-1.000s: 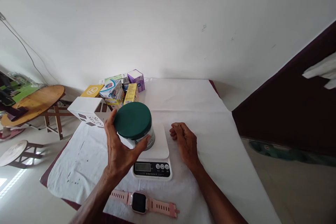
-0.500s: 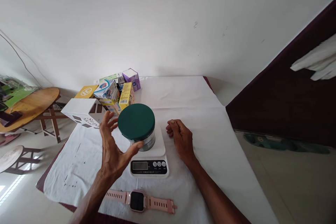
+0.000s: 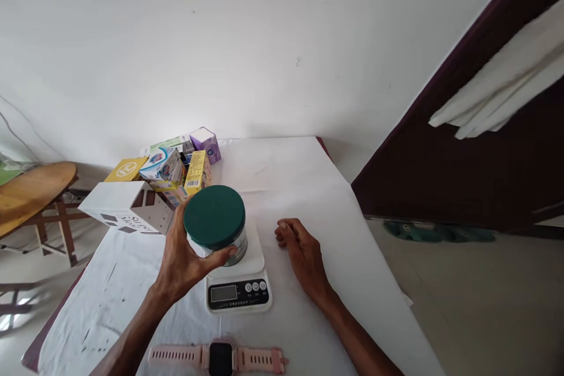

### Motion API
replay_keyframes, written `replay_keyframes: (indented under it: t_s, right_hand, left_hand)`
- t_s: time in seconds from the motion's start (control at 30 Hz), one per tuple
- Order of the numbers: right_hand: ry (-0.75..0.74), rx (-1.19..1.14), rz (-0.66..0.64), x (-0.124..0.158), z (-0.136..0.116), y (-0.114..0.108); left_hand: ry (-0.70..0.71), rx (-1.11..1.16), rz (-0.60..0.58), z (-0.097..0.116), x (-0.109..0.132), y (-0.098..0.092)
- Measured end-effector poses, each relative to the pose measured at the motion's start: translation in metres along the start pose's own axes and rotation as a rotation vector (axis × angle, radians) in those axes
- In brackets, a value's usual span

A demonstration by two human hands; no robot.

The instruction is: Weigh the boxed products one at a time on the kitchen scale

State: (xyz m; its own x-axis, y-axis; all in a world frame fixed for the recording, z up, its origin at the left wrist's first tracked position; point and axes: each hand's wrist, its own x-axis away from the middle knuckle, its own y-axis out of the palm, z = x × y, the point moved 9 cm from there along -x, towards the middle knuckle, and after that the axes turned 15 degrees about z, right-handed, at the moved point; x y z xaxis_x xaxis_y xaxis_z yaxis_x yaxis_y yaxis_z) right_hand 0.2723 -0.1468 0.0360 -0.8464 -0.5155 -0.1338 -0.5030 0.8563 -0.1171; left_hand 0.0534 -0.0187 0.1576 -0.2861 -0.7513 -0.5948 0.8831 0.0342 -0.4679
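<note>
A clear jar with a dark green lid (image 3: 214, 217) stands on the white kitchen scale (image 3: 238, 294). My left hand (image 3: 180, 258) is wrapped round the jar's left side, its thumb across the front below the lid; the other fingers are hidden behind the jar. To the right of the scale, my right hand (image 3: 302, 252) rests on the white cloth with its fingers curled in, and nothing shows in them. A pink-strapped smartwatch (image 3: 220, 357) lies flat in front of the scale, its screen dark.
Several boxes crowd the table's back left: a white box (image 3: 127, 205), a yellow box (image 3: 198, 171) and a purple box (image 3: 205, 144) among them. The white tablecloth (image 3: 282, 176) runs back to the wall. A round wooden table (image 3: 39, 188) stands at the left.
My left hand has closed from a spread pose beside the jar onto its side. My right hand stays curled by the scale. The whole view has shifted to the right.
</note>
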Motion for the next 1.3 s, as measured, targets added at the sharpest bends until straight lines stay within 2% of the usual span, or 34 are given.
replay_keyframes:
  t_s: [0.1, 0.2, 0.27, 0.33, 0.43, 0.5, 0.57, 0.67, 0.9, 1.1, 1.2, 1.23, 1.3]
  right_hand:
    - [0.035, 0.015, -0.009, 0.009, 0.006, -0.012]
    - [0.061, 0.017, -0.049, 0.019, 0.014, -0.016]
    - [0.065, -0.005, -0.059, 0.023, 0.016, -0.017]
    - [0.065, -0.033, -0.06, 0.025, 0.017, -0.018]
    - [0.052, -0.044, -0.069, 0.024, 0.016, -0.018]
    - [0.036, -0.038, -0.075, 0.023, 0.014, -0.017]
    - [0.026, -0.034, -0.074, 0.022, 0.012, -0.017]
    - [0.021, -0.022, -0.066, 0.02, 0.011, -0.018]
    - [0.021, 0.05, -0.069, 0.019, 0.013, -0.017]
    - [0.095, 0.096, -0.09, 0.021, 0.022, -0.015]
    - [0.08, 0.096, -0.103, 0.022, 0.012, -0.018]
    - [0.066, 0.091, -0.14, 0.025, 0.005, -0.017]
    - [0.028, 0.085, -0.302, 0.038, -0.012, -0.008]
  left_hand:
    - [-0.012, 0.001, 0.029, 0.009, -0.017, 0.004]
    - [0.016, 0.06, 0.05, 0.032, -0.046, 0.024]
    - [0.046, 0.116, 0.017, 0.048, -0.065, 0.055]
    - [0.035, 0.17, -0.055, 0.055, -0.081, 0.098]
    - [-0.032, 0.22, -0.125, 0.051, -0.098, 0.165]
    - [-0.051, 0.217, -0.119, 0.047, -0.107, 0.199]
    - [-0.065, 0.201, -0.112, 0.043, -0.115, 0.225]
    - [-0.081, 0.181, -0.099, 0.039, -0.127, 0.248]
    - [-0.107, 0.16, -0.065, 0.017, -0.144, 0.267]
    - [-0.094, 0.182, -0.198, 0.002, -0.143, 0.273]
    - [-0.032, 0.183, -0.28, -0.001, -0.129, 0.25]
    - [0.012, 0.18, -0.297, 0.0, -0.12, 0.235]
    - [0.125, 0.178, -0.31, 0.006, -0.097, 0.196]
